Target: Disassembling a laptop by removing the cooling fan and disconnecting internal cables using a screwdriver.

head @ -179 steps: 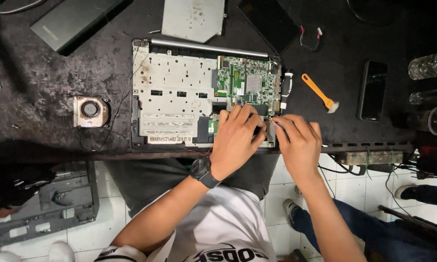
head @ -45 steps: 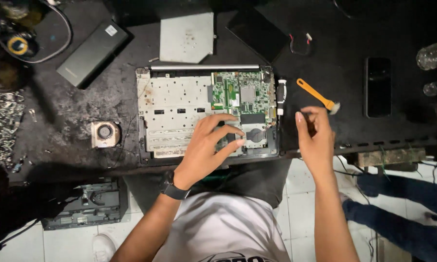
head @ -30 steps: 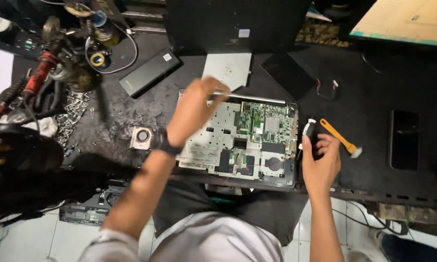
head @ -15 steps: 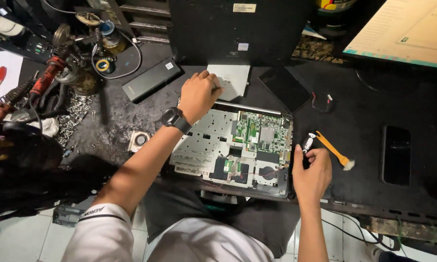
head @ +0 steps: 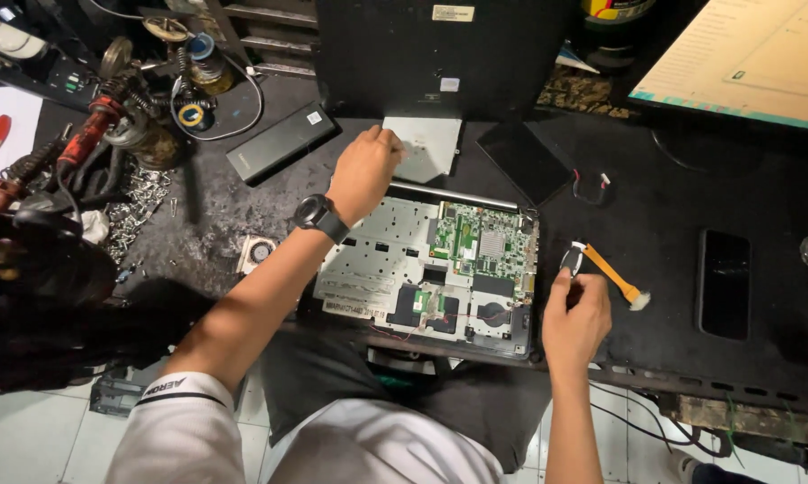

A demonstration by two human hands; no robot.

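An opened laptop base (head: 377, 269) lies on the dark bench, its green circuit board (head: 480, 246) exposed at the right. My left hand (head: 363, 170), with a black watch on the wrist, reaches past the base's far edge. Its curled fingertips rest on the near corner of a silver cover plate (head: 431, 143); whether they pinch anything is hidden. My right hand (head: 576, 314) sits right of the base with its fingers closed on a small black part (head: 570, 260). That part is right beside the white end of an orange-handled tool (head: 612, 276).
A black flat pack (head: 280, 142), a small fan (head: 259, 253) and loose screws (head: 144, 193) lie to the left, with tools and cables (head: 108, 116) behind. A black panel (head: 522, 161), a red-wired connector (head: 592, 184) and a phone (head: 725, 282) lie to the right. A dark box (head: 440, 54) stands at the back.
The view has swung up and left. My left hand rose off the laptop base and went back to the silver plate. My right hand stayed at the right with the small part.
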